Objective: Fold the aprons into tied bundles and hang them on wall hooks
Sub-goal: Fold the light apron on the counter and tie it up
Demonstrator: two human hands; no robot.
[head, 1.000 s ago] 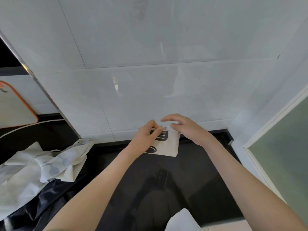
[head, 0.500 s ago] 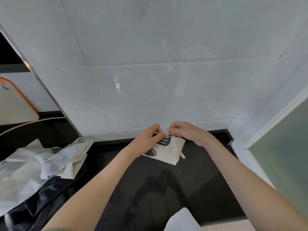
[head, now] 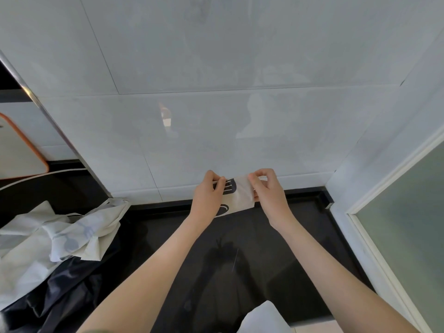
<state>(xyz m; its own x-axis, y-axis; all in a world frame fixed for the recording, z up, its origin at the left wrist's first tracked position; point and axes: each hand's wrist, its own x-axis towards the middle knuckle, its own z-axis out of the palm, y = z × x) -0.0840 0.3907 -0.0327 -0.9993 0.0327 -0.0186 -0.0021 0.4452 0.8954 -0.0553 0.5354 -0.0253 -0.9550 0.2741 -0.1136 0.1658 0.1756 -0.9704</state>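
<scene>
A small folded cream apron bundle (head: pixel 241 197) with dark utensil prints is held up off the black counter (head: pixel 264 248), close to the white tiled wall (head: pixel 216 131). My left hand (head: pixel 207 199) pinches its left top edge. My right hand (head: pixel 269 192) pinches its right top edge, fingers curled around the cloth. A second cream apron (head: pixel 64 234) lies crumpled at the left of the counter, partly on a dark apron (head: pixel 55 294). No wall hook is in view.
An orange-rimmed cutting board (head: pixel 19 150) leans at the far left. A frosted glass door (head: pixel 408 229) with a white frame stands on the right. A white cloth corner (head: pixel 262 319) pokes up at the counter's front edge.
Both hands have closed on the bundle's top edge and lifted it off the counter toward the wall. It lay flat a second ago.
</scene>
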